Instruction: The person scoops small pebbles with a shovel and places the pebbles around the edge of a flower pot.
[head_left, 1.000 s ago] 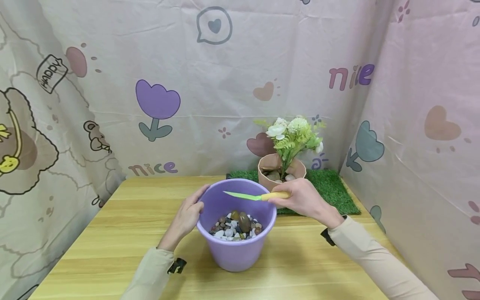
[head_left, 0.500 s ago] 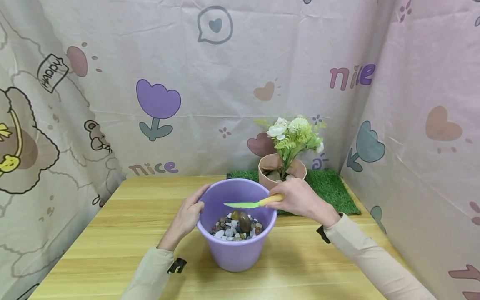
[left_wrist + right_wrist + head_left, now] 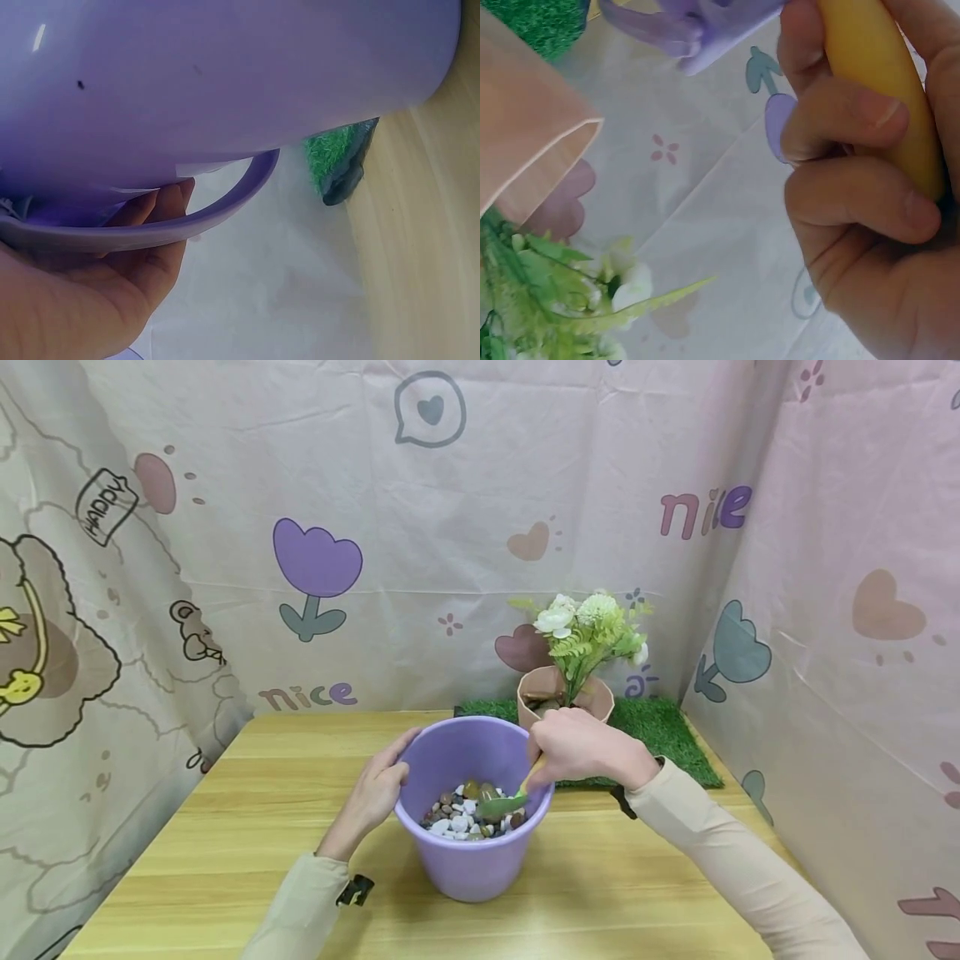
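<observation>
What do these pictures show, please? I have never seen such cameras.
No machine works here: a person's bare hands do, the left grip and the right grip. The wide view comes from a camera worn on the head, the two close views from one on each wrist. On the wooden table stands a purple bucket with stones inside; behind it are a green mat and a pink pot of white flowers. The left grip holds the bucket near its top; the right grip holds a small shovel by its yellow handle, the blade inside the bucket.
</observation>
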### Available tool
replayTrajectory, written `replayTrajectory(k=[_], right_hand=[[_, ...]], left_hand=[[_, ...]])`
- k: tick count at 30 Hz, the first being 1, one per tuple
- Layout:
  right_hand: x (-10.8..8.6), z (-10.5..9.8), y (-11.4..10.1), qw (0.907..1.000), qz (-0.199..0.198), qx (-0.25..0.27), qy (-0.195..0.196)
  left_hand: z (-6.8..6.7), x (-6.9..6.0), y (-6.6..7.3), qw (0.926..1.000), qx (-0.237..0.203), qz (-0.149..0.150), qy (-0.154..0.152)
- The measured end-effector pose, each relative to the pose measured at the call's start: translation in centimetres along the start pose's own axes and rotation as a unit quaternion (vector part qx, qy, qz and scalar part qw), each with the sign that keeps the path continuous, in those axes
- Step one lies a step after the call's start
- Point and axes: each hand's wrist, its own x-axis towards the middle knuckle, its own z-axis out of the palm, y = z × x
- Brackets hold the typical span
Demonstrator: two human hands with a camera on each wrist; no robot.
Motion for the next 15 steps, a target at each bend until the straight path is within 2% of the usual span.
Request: replayTrajectory(k=[6,10,15], right_hand=[[0.9,0.4,-1.1,0.9984,-0.003,-0.053,-0.021],[1.3,1.2,-1.5,0.9951,-0.012,-0.098,0.0],[0.9,2.0,-1.5,0.9933,-0.018,-0.108,0.036]], left_hand=[[0.0,0.0,-0.1,1.0,0.005,-0.002,0.007],[0.1,0.1,0.0,1.0,0.002,-0.003,0.005],[0.1,0.0,-0.1,1.0,0.001,-0.002,0.003]])
